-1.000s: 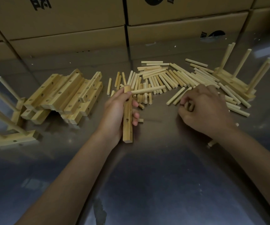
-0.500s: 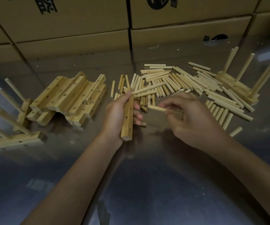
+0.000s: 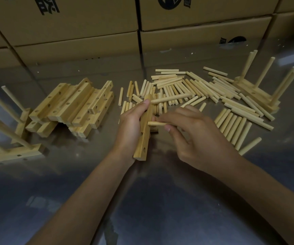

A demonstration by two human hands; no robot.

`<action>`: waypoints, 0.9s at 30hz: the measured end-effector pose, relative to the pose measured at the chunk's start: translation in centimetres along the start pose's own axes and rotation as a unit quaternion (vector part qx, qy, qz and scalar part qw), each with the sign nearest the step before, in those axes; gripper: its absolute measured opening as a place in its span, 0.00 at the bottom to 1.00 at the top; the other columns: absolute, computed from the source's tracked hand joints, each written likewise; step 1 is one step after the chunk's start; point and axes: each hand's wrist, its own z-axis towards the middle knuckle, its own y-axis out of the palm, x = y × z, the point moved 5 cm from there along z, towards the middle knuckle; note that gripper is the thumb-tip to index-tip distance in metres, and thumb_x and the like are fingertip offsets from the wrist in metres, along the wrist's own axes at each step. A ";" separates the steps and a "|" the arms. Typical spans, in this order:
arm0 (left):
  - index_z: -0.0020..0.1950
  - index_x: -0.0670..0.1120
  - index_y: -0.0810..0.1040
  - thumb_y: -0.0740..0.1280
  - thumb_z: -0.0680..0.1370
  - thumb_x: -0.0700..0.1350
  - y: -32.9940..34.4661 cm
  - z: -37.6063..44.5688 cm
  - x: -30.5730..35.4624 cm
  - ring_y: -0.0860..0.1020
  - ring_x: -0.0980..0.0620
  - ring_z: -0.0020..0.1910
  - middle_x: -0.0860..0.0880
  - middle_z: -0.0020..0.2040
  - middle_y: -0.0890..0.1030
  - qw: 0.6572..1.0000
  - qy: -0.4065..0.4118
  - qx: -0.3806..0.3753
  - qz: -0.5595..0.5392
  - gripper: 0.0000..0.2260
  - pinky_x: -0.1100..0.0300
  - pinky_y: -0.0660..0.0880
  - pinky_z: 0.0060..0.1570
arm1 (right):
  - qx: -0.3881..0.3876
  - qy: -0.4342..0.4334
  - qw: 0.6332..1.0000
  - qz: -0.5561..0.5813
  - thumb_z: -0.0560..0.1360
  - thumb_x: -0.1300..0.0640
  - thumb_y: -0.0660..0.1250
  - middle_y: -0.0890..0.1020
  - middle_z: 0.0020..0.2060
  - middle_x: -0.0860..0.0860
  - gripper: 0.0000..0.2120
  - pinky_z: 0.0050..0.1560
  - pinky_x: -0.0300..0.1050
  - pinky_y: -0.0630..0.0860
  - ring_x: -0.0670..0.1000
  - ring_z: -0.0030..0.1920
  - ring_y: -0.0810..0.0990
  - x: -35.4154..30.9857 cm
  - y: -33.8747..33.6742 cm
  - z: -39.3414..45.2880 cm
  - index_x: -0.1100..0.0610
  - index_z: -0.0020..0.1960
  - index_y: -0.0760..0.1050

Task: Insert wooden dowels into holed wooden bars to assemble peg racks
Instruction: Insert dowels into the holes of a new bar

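a second dowel being lined up with a bar hole

the bar (image 3: 145,128) is gripped by the left hand (image 3: 134,124), one dowel already seated; a dowel (image 3: 157,123) is pinched by the right hand (image 3: 194,133). if tilted, it could be jammed or dropped onto the tabletop (image 3: 160,200).

I see a shiny grey metal surface (image 3: 160,200) filling most of the frame. On it, left of centre, lies a pile of holed bars (image 3: 72,106). Loose dowels (image 3: 186,87) are scattered across the upper middle and right. Finished racks (image 3: 10,138) lie at the far left, and more racks (image 3: 259,89) at the upper right.
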 end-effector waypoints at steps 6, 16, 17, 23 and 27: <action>0.65 0.45 0.81 0.66 0.80 0.51 0.0 -0.5 0.1 0.73 0.38 0.69 0.39 0.66 0.78 0.999 0.027 0.022 0.029 0.17 0.43 0.65 0.72 | 0.004 -0.002 1.000 0.027 0.77 0.67 0.65 0.77 0.39 0.45 0.13 0.42 0.33 0.66 0.42 0.42 0.70 0.0 0.1 -0.1 0.55 0.55 0.82; 0.68 0.46 0.79 0.65 0.81 0.51 0.2 -0.6 0.6 0.71 0.38 0.72 0.39 0.69 0.76 0.999 0.023 -0.003 0.030 0.18 0.40 0.61 0.75 | 0.030 0.051 0.993 0.097 0.78 0.60 0.68 0.85 0.42 0.44 0.09 0.42 0.43 0.77 0.43 0.42 0.81 0.7 0.1 -0.4 0.53 0.55 0.84; 0.67 0.48 0.80 0.66 0.80 0.52 0.1 -0.6 0.8 0.73 0.40 0.71 0.42 0.69 0.77 0.999 0.028 0.000 0.037 0.17 0.40 0.63 0.74 | 0.039 0.054 0.992 0.105 0.78 0.57 0.68 0.85 0.42 0.42 0.08 0.43 0.45 0.79 0.43 0.43 0.81 0.6 -0.1 -0.3 0.52 0.55 0.84; 0.57 0.52 0.84 0.65 0.80 0.54 -2.4 -0.1 1.0 0.79 0.47 0.62 0.52 0.54 0.84 0.993 0.022 0.115 0.017 0.12 0.43 0.70 0.69 | 0.165 0.164 0.973 0.010 0.80 0.43 0.58 0.80 0.34 0.46 0.17 0.32 0.47 0.71 0.48 0.33 0.78 4.1 -3.7 -0.2 0.51 0.45 0.81; 0.55 0.51 0.84 0.66 0.80 0.54 -3.2 0.4 0.7 0.79 0.44 0.59 0.51 0.50 0.83 0.989 0.005 0.146 0.000 0.11 0.45 0.71 0.69 | 0.041 0.298 0.916 -0.266 0.78 0.48 0.60 0.76 0.39 0.51 0.13 0.36 0.44 0.63 0.52 0.39 0.71 8.2 -5.0 -1.2 0.54 0.42 0.77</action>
